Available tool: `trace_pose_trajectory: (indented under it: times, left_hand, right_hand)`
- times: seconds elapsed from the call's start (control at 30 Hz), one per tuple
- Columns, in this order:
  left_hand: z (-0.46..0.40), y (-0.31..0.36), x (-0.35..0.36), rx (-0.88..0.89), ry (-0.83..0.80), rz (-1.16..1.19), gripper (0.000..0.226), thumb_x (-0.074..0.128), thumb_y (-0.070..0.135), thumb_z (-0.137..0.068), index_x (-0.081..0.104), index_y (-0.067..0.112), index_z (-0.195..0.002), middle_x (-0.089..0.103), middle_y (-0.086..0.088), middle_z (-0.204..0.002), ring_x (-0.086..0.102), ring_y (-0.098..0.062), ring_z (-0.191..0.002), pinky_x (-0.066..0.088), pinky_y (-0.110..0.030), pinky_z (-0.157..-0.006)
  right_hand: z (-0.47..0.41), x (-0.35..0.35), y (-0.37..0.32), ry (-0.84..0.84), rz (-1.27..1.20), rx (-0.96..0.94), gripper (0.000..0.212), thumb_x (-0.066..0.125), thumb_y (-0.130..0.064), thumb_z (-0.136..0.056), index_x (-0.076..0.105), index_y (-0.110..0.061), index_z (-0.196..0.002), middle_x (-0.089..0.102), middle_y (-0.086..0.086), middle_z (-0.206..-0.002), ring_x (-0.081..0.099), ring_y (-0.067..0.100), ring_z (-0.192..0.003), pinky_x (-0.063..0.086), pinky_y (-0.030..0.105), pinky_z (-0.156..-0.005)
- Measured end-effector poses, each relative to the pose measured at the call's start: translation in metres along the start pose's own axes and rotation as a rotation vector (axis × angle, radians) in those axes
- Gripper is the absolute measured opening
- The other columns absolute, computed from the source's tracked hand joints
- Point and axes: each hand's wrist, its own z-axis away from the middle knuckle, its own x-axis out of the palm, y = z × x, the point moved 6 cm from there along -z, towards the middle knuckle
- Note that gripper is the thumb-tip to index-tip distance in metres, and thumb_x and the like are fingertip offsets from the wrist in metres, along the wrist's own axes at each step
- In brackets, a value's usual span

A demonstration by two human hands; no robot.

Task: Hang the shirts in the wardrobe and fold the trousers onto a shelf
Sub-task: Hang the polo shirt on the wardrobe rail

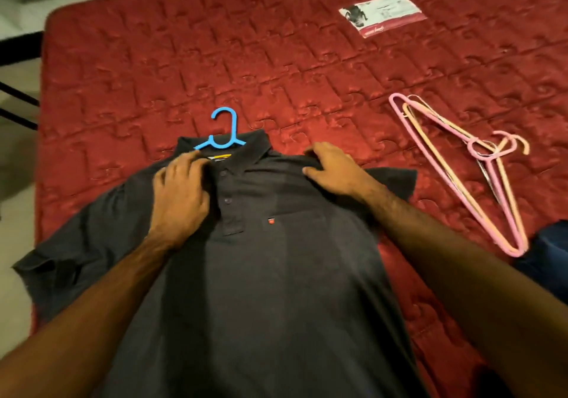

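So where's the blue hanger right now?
In the head view, the blue hanger sits inside the dark shirt on the red mattress, its hook poking out of the collar just beyond the left hand.

One dark polo shirt (pixel 276 274) is seen at the frame's centre. One blue hanger (pixel 222 134) is counted at its collar, and at least two pink and peach hangers (pixel 461 164) at right. One label (pixel 382 14) is seen upper right, and two hands.
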Motion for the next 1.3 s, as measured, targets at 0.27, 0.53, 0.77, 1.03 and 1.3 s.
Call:
trace_pose_trajectory:
  times: [0.27, 0.53, 0.77, 1.03, 1.3]
  left_hand:
    - [-0.001, -0.121, -0.007, -0.248, -0.284, -0.136, 0.042, 0.058, 0.024, -0.094, 0.049, 0.007, -0.131, 0.049, -0.021, -0.127, 0.050, -0.044, -0.117, 0.044, -0.059, -0.091]
    - [0.007, -0.108, -0.052, -0.166, -0.084, -0.150, 0.023, 0.056, 0.022, -0.093, 0.053, 0.009, -0.112, 0.057, -0.016, -0.113, 0.057, -0.039, -0.104, 0.040, -0.052, -0.084]
    - [0.033, -0.116, -0.247, 0.123, 0.083, 0.181, 0.028, 0.053, 0.007, -0.088, 0.045, 0.013, -0.114, 0.067, -0.015, -0.105, 0.065, -0.038, -0.095, 0.046, -0.044, -0.066]
    - [0.071, -0.219, -0.499, -0.030, 0.195, 0.410, 0.020, 0.053, 0.011, -0.096, 0.044, 0.022, -0.110, 0.066, -0.009, -0.092, 0.064, -0.037, -0.085, 0.052, -0.048, -0.068]
    - [0.010, -0.246, -0.744, 0.008, 0.457, 0.221, 0.038, 0.047, 0.051, -0.095, 0.062, 0.020, -0.111, 0.072, -0.003, -0.099, 0.067, -0.026, -0.092, 0.052, -0.042, -0.078]
  right_hand:
    - [-0.061, 0.024, -0.046, -0.002, 0.180, 0.087, 0.049, 0.065, -0.041, -0.091, 0.048, -0.013, -0.127, 0.056, 0.015, -0.132, 0.049, 0.035, -0.126, 0.037, 0.047, -0.100]
    - [-0.030, -0.024, -0.093, 0.156, 0.058, -0.185, 0.008, 0.056, -0.016, -0.097, 0.055, -0.011, -0.091, 0.052, 0.021, -0.098, 0.054, 0.037, -0.102, 0.038, 0.041, -0.083]
    - [0.082, -0.170, -0.203, 0.341, 0.158, -0.226, 0.013, 0.055, -0.026, -0.099, 0.061, -0.017, -0.106, 0.069, 0.007, -0.108, 0.065, 0.029, -0.102, 0.050, 0.052, -0.087]
    - [0.105, -0.311, -0.467, 0.464, 0.013, -0.447, 0.016, 0.060, -0.023, -0.094, 0.067, -0.020, -0.108, 0.070, -0.003, -0.108, 0.064, 0.018, -0.104, 0.050, 0.045, -0.095]
    - [0.077, -0.443, -0.615, 0.532, -0.250, -0.690, 0.013, 0.059, -0.020, -0.096, 0.064, -0.031, -0.100, 0.068, -0.006, -0.099, 0.065, 0.016, -0.098, 0.052, 0.044, -0.091]
